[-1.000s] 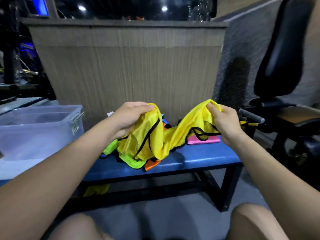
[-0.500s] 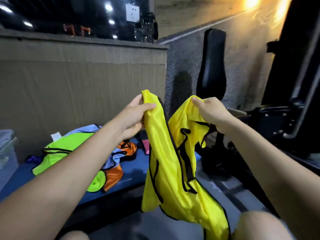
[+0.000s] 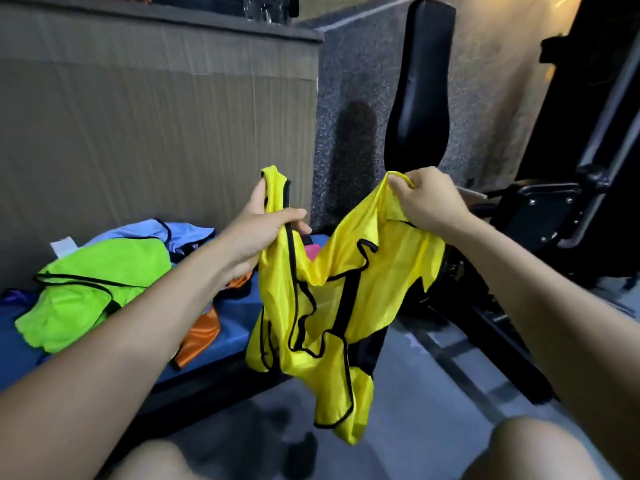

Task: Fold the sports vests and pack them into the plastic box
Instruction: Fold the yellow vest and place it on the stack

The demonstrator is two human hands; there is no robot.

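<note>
A yellow sports vest (image 3: 349, 285) with black trim hangs in the air in front of me, over the floor and the right end of the bench. My left hand (image 3: 266, 233) pinches one shoulder strap of it. My right hand (image 3: 426, 202) grips the other top corner, about a forearm's length to the right. The vest sags between the two hands and its lower edge dangles near my knee. The plastic box is out of view.
A blue padded bench (image 3: 239, 320) carries a pile of other vests: lime green (image 3: 93, 289), light blue (image 3: 173, 233), orange (image 3: 201, 334), and a bit of pink (image 3: 313, 252). A wood-grain partition (image 3: 156, 116) stands behind. Black gym equipment (image 3: 540, 216) fills the right side.
The yellow vest was lifted off the bench pile and carried right. Since half a second ago my hands have moved further apart, spreading the top of the vest.
</note>
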